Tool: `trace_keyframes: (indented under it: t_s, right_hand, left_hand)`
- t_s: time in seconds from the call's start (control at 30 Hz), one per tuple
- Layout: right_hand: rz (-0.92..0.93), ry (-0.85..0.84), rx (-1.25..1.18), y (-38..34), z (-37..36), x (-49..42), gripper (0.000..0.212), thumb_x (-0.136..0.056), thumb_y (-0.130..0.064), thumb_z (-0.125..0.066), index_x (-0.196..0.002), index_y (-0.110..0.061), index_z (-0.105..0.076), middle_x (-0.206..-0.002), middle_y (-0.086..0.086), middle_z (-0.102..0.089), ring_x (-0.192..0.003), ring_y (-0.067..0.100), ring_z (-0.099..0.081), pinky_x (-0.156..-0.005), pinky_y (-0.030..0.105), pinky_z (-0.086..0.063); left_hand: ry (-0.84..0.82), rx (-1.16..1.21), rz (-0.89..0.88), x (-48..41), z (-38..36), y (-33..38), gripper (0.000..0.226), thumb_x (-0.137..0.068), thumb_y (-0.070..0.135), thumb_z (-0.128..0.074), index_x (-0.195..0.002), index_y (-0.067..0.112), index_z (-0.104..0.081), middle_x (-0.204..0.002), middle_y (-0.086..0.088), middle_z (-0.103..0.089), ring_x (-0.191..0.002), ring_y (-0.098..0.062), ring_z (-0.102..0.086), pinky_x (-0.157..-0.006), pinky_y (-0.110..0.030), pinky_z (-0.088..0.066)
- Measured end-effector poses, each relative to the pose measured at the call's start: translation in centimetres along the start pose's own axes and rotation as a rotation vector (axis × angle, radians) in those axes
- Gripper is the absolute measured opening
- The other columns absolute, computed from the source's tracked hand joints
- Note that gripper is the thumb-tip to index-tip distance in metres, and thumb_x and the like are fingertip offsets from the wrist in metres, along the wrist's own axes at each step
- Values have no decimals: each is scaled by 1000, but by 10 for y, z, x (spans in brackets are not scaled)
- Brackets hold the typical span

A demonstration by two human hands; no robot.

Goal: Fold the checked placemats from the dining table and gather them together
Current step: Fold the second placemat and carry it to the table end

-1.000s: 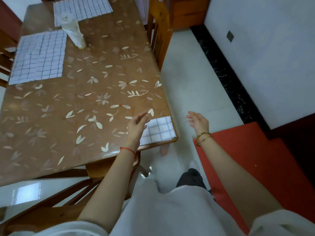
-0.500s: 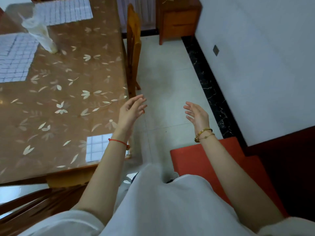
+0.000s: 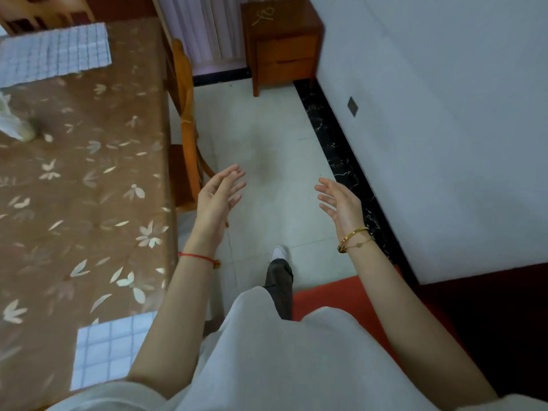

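A folded white checked placemat (image 3: 106,348) lies at the near corner of the brown floral dining table (image 3: 89,203), partly hidden by my left forearm. Another checked placemat (image 3: 53,53) lies flat at the table's far end. My left hand (image 3: 219,197) is raised beside the table's right edge, over the floor, fingers apart and empty. My right hand (image 3: 341,203) hangs open over the pale floor tiles, palm facing left, holding nothing. Neither hand touches a placemat.
A wooden chair (image 3: 186,129) is tucked against the table's right side. A white crumpled item (image 3: 14,123) stands at the table's left edge. A wooden cabinet (image 3: 281,46) stands by the white wall. A red mat (image 3: 335,295) lies near my feet.
My left hand has let go of the folded placemat and lifted off the table. I have moved forward along the table's right side; the folded placemat now sits behind my left arm.
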State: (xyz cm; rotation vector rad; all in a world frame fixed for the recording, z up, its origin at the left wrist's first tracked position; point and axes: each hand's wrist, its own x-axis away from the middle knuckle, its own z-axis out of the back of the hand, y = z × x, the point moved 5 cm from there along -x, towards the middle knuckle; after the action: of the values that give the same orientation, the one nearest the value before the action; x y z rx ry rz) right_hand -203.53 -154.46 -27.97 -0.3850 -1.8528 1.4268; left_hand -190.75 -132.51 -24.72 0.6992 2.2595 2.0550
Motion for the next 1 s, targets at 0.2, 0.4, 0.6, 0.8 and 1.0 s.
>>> trace_keyframes:
  t_s: [0.2,0.4,0.6,0.8,1.0]
  right_hand:
    - [8,-6,0,-56,-22,-105,17,-94,-29,-57,-101,-23,-70,-111,4,-70,-107,20,-63,-89,29,-50]
    - [45,-19,5,-110,-52,-205,20,-94,-31,-55,-106,-22,-70,-111,4,-70,-108,21,-62,-88,29,-49]
    - [42,-54,7,-148,-78,-286,27,-89,-37,-59,-108,-20,-70,-113,4,-70,-109,20,-63,-95,32,-50]
    - [52,-137,29,-179,-114,-392,26,-95,-34,-55,-111,-20,-69,-113,3,-70,-110,20,-63,-95,32,-50]
    - [74,-258,73,-232,-168,-510,24,-96,-33,-53,-107,-19,-69,-113,4,-70,-110,22,-63,-94,32,-50]
  left_hand:
    - [-37,33,-11,-109,-43,34,28,-98,31,-57,-124,21,-64,-122,4,-69,-113,-11,-66,-105,-35,-46]
    - [-91,35,-46,-214,-73,80,29,-99,32,-53,-125,22,-62,-127,2,-67,-119,-13,-62,-109,-40,-43]
    - [-73,32,-37,-296,-90,108,36,-99,35,-53,-130,19,-61,-128,3,-66,-120,-13,-61,-110,-41,-41]
    - [-11,33,-60,-384,-111,131,35,-98,36,-52,-129,22,-60,-129,3,-65,-120,-12,-61,-108,-38,-43]
    - [117,75,-82,-485,-130,166,33,-99,33,-49,-128,20,-59,-131,0,-64,-121,-16,-60,-110,-42,-42]
